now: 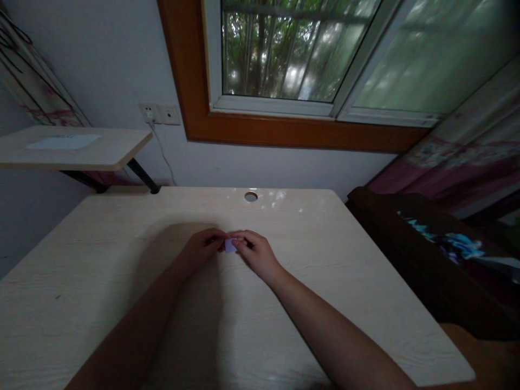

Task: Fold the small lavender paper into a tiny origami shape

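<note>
A small purple piece of paper [229,246] is between my two hands, above the middle of the pale wooden desk [325,260]. My left hand [202,245] pinches its left edge with thumb and fingertips. On the other side, my right hand [257,250] grips it, the thumb lying on its face and the fingers behind. Both hands are closed, with their fingertips almost meeting at the paper. Its outer edges are partly hidden by the fingers, and I cannot make out any folds.
A raised shelf [134,146] on black legs stands at the desk's back left, bearing a white sheet [63,142]. The desk has a round cable hole [251,196] at its back edge. Dark furniture [406,254] adjoins on the right. A cable [163,154] hangs from a wall socket [149,114].
</note>
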The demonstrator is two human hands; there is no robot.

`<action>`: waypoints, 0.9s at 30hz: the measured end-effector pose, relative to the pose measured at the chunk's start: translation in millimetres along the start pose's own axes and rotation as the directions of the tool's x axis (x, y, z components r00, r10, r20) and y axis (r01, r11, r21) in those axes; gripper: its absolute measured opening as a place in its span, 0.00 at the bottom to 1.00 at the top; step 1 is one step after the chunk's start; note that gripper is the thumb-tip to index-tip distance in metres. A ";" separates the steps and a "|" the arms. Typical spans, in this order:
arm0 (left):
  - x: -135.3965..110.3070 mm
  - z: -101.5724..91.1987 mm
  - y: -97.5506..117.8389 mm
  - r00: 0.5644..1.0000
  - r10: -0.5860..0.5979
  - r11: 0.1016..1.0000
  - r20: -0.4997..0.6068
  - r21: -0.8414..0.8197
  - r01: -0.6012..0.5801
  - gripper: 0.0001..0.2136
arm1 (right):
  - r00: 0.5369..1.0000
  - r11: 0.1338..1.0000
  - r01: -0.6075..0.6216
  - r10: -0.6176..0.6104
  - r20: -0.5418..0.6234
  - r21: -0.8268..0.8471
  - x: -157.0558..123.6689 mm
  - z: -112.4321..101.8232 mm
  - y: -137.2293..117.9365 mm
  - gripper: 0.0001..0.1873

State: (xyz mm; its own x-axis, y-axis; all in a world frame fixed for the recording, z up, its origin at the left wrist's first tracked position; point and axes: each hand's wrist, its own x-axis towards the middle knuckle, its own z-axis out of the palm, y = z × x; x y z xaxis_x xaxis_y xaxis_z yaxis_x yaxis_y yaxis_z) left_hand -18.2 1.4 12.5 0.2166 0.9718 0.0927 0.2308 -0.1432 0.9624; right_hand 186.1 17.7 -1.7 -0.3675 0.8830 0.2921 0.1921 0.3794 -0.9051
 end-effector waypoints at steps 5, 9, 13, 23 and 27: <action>0.1 -0.3 0.0 1.000 -0.002 1.000 -0.022 0.021 0.002 0.07 | 0.999 0.999 -0.031 0.030 0.018 0.040 0.4 0.6 2.2 0.12; -1.3 0.7 2.6 0.999 -0.024 0.999 -0.044 -0.033 0.022 0.08 | 0.998 0.995 -0.067 0.066 0.022 0.080 0.7 1.2 4.4 0.12; -2.3 1.6 4.2 0.998 -0.043 0.996 -0.041 -0.082 0.040 0.08 | 0.997 0.994 -0.069 0.067 0.024 0.088 0.3 1.0 3.3 0.11; 1.3 2.2 -7.7 0.993 -0.031 0.998 -0.117 0.046 0.037 0.08 | 1.000 1.000 0.024 -0.024 0.018 -0.012 0.1 0.1 -1.5 0.11; -0.1 3.4 -8.1 0.991 -0.011 0.998 -0.137 0.056 0.019 0.08 | 0.999 1.000 0.004 -0.004 -0.033 0.005 0.4 1.6 -1.1 0.12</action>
State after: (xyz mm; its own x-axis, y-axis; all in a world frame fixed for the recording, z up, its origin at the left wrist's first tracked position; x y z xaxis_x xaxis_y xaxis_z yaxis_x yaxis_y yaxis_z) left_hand -16.9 1.9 3.9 0.0823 0.9898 0.1164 0.2873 -0.1354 0.9482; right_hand 184.3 17.2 -1.1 -0.3385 0.8899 0.3057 0.1856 0.3816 -0.9055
